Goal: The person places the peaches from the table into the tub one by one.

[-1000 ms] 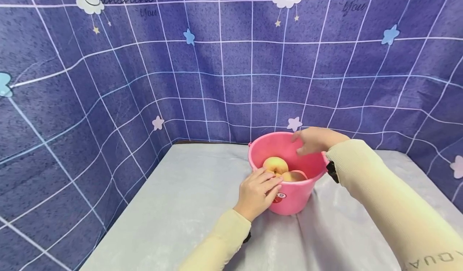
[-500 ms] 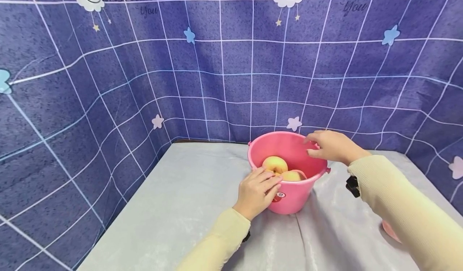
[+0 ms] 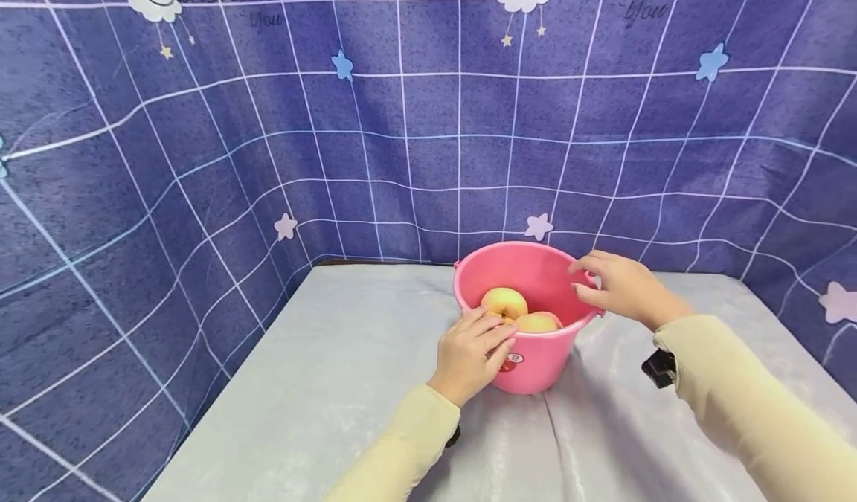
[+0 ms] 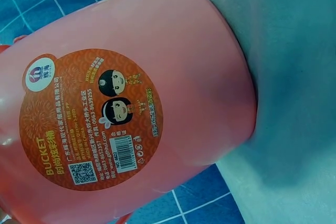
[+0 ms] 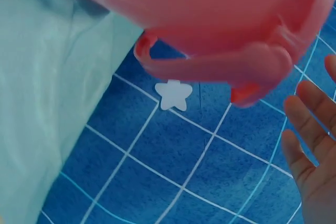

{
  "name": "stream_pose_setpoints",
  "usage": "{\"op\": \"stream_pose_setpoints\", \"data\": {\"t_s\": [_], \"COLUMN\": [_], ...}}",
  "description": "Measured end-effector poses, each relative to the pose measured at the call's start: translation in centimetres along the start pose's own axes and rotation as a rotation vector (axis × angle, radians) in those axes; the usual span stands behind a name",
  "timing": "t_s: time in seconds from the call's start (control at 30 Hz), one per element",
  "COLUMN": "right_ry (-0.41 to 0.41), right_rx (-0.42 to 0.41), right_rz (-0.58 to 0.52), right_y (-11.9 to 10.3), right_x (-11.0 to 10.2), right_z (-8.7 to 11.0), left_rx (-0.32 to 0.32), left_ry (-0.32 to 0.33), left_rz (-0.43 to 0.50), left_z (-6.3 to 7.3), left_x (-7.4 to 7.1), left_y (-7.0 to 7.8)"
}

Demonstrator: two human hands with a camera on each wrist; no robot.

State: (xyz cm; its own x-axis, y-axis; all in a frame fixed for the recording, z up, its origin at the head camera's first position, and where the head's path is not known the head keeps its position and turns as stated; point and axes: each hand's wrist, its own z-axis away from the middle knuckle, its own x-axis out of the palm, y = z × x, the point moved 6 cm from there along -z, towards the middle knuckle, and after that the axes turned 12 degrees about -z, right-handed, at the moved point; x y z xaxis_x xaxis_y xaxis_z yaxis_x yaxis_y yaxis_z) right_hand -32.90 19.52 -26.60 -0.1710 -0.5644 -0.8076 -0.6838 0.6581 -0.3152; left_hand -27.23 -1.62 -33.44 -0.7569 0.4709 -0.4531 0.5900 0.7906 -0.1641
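A pink bucket (image 3: 529, 364) stands upright on the covered table, with several yellow, apple-like fruits (image 3: 505, 303) inside. My left hand (image 3: 469, 353) holds the front-left rim, its fingers over the edge and partly in front of the fruits. The left wrist view shows the round orange label (image 4: 89, 119) on the bucket's side. My right hand (image 3: 623, 286) is at the right rim with nothing in it, fingers loosely bent. In the right wrist view its fingers are spread beside the bucket, and the bucket's handle (image 5: 199, 69) hangs along the outside.
A grey-white cloth (image 3: 321, 383) covers the table. Behind and to the left hangs a blue curtain (image 3: 415, 115) with a grid and stars, close behind the bucket.
My right hand has moved from over the bucket's opening out to its right rim, slightly down. The left hand stays on the front rim. A pink object seen under the right sleeve is now hidden.
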Motion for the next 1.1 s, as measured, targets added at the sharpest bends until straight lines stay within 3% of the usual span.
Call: {"op": "stream_pose_setpoints", "data": {"t_s": [0.27, 0.6, 0.83, 1.1], "right_ry": [0.211, 0.380, 0.410, 0.418], "right_rx": [-0.079, -0.028, -0.001, 0.042], "right_rz": [-0.053, -0.170, -0.150, -0.128], "right_y": [0.5, 1.9, 2.3, 3.5], "right_x": [0.2, 1.4, 1.7, 1.4], "right_z": [2.2, 4.4, 5.6, 7.8], "left_rx": [0.000, 0.010, -0.024, -0.013], "left_ry": [0.001, 0.012, -0.029, -0.007], "left_rz": [-0.002, -0.001, 0.019, 0.024], "left_z": [0.0, 0.1, 0.2, 0.1], "left_x": [0.2, 0.0, 0.2, 0.2], "left_y": [0.0, -0.1, 0.0, -0.1]}}
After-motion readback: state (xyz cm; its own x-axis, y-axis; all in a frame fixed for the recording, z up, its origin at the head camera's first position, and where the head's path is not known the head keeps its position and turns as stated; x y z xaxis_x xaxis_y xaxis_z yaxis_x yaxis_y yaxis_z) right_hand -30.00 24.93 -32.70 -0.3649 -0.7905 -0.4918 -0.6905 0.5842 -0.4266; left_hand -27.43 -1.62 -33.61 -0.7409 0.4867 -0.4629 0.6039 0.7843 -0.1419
